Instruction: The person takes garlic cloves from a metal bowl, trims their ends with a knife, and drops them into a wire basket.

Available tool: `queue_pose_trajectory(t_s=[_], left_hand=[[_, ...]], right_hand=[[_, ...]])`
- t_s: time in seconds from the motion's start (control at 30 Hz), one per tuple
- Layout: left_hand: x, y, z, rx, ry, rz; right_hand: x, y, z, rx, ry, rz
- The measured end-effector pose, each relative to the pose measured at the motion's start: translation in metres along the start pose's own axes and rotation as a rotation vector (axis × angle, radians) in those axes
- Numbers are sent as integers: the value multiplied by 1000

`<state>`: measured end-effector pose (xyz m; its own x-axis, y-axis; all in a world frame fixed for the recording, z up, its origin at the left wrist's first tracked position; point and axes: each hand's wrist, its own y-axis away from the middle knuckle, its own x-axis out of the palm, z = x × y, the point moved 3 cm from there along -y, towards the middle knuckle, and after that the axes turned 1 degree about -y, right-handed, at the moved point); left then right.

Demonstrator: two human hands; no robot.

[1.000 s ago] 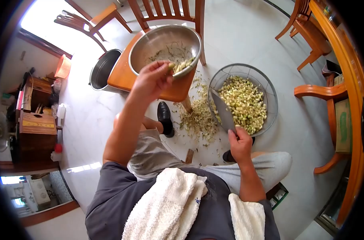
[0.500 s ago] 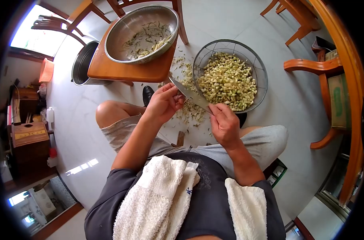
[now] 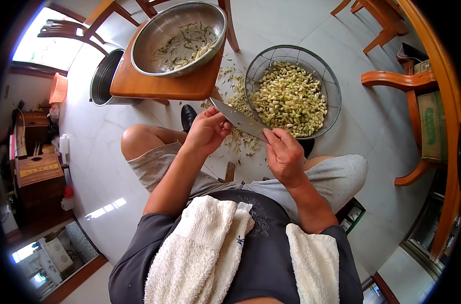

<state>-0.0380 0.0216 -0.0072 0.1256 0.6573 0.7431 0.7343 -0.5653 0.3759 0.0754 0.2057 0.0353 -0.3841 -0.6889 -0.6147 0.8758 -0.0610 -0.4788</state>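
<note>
My right hand (image 3: pixel 285 158) is closed around the handle end of a broad kitchen knife (image 3: pixel 243 120), whose blade points up and to the left. My left hand (image 3: pixel 208 130) is close to the blade, its fingers curled together. Whatever lies in those fingers is hidden or too small to make out. Just beyond the knife, a round wire basket (image 3: pixel 333 108) on the floor holds a heap of pale green and white clove-like pieces (image 3: pixel 290 99). Pale trimmings (image 3: pixel 244 140) are scattered on the floor under the knife.
On a wooden chair (image 3: pixel 164 90) at upper left rests a metal colander (image 3: pixel 144 53) with stringy scraps and several pale pieces. Behind the chair stands a metal bucket (image 3: pixel 102 76). Wooden furniture (image 3: pixel 400 81) lines the right side. A white towel (image 3: pixel 192 243) hangs over my chest.
The view has shifted slightly. My hands and the knife keep nearly the same position, with the blade's face turned a little more toward me.
</note>
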Motion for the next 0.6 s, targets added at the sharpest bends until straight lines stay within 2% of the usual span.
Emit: queue_pose_trajectory(t_s=[0.23, 0.53, 0.6], left_hand=[[2, 4, 4, -36, 96, -70], [-1, 11, 3, -12, 2, -128], [-1, 14, 0, -30, -32, -121]], right_hand=[[0, -1, 1, -8, 22, -10], [5, 0, -1, -3, 28, 6], [12, 4, -10, 97, 66, 66]])
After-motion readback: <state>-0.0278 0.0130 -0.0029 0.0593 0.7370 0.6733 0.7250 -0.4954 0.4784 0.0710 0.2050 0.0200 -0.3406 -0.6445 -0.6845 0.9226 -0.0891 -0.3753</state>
